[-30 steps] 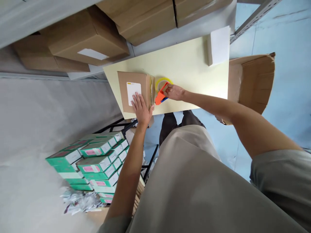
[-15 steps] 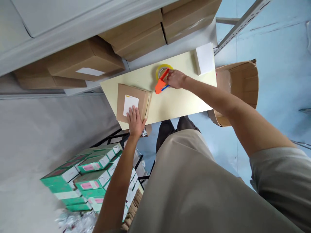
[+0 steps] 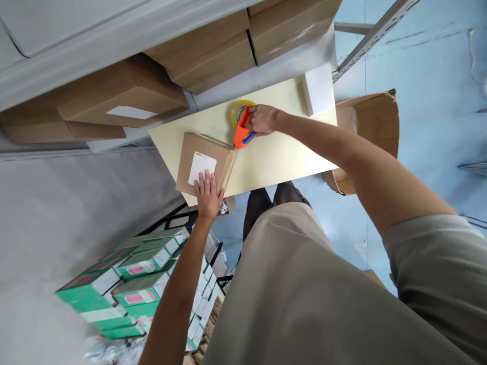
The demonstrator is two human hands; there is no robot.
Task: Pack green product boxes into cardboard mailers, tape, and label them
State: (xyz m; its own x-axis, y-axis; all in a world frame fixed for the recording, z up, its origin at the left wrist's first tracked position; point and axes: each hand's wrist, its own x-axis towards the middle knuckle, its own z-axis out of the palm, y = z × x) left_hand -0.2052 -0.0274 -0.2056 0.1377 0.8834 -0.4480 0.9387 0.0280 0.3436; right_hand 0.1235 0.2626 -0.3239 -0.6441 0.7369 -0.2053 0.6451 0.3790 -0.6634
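A brown cardboard box (image 3: 185,161) with a white label (image 3: 201,166) lies on the pale yellow tabletop (image 3: 274,157). My left hand (image 3: 209,195) rests on the box with fingers spread flat, over the lower part of the label. In my right hand (image 3: 262,119) is an orange tape dispenser (image 3: 241,133) with a blue part and a yellow-rimmed tape roll (image 3: 236,110). The dispenser's front end is at the box's upper right corner; whether it touches the cardboard I cannot tell. My right fingers are wrapped round the handle and partly hidden.
A white box (image 3: 319,90) stands at the table's right end. Behind the table, several large cartons (image 3: 213,63) sit on a shelf. An open carton (image 3: 376,124) is on the floor at right. Stacked green-and-white boxes (image 3: 125,291) stand at lower left.
My right hand has moved the tape dispenser left, up to the box's corner. The box has turned a little under my left hand, which stays on it.
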